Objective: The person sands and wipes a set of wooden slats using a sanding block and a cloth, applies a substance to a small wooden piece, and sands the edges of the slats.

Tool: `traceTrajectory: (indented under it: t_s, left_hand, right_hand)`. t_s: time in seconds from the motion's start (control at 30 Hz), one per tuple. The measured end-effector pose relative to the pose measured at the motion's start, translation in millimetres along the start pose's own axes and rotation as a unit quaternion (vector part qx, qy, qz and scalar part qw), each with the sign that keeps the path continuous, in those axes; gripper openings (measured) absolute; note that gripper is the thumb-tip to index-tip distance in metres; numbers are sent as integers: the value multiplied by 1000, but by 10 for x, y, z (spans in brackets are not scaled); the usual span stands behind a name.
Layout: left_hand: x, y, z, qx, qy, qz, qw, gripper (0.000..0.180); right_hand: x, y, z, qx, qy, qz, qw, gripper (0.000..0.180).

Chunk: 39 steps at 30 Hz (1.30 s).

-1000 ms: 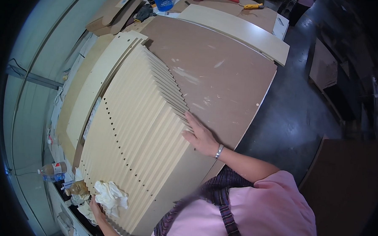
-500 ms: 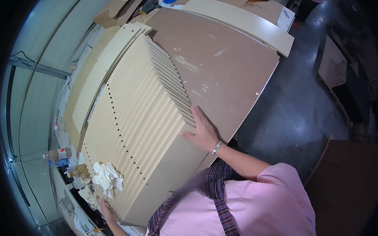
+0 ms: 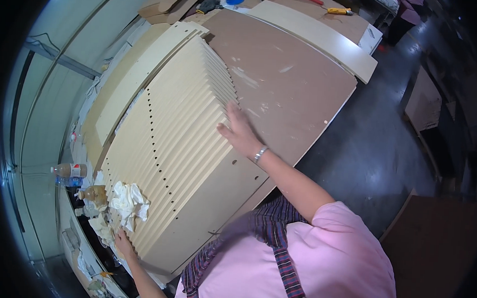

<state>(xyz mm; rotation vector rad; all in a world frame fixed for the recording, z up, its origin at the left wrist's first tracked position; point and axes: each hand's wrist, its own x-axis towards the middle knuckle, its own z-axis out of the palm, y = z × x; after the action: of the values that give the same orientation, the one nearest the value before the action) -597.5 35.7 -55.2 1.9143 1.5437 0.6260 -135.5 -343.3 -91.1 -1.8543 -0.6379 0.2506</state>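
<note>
Left of the brown sheet, close in front of me, is a row of pale boards, packed face to face with their edges stepped. My right hand is at the sheet's left side, against the board ends nearest it. Its fingers are stretched out and the thumb is spread well apart, so the grip is open: it lies against the ends and wraps around no board. My left hand is at the opposite ends, those farthest from the sheet. Its fingertips are partly hidden, and I cannot tell whether they close on a board or only touch it.

As I judge it, the step is steadying the row between both hands and evening up the ends. The next move would call for level pressure from both sides, so that the boards line up without tipping or sliding apart.

Each board's long axis runs slantwise across me, from my left hand up to my right, one end toward the sheet and the other away from it. The nearest board turns its broad face toward my body; the row goes back from there along the sheet's left side. A crumpled white wad, cloth or paper, lies at the ends away from the sheet, with a bottle farther out again.
</note>
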Motion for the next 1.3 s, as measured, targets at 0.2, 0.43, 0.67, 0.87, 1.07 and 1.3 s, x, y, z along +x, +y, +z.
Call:
traceTrajectory:
  t_s: [0.2,0.43,0.67,0.87,1.07,1.3]
  left_hand:
    - [52,-211,-139,25,26,-14,999,33]
    - [72,-183,-60,106,54,-15,993,41]
    - [204,-339,-141,193,33,-30,980,58]
    - [22,-443,-378,173,82,-37,981,43]
    - [-203,351,-292,-39,-61,-100,992,32]
    - [-388,-317,-656,-153,-65,-5,986,41]
  right_hand:
    - [18,-87,161,37,-43,14,998,104]
    - [-7,-155,104,42,-34,26,998,99]
    - [23,-178,59,16,-21,19,999,98]
    - [110,-284,297,-48,-11,41,998,86]
    - [131,-327,223,131,11,175,976,77]
    - [39,-407,160,100,-29,173,979,55]
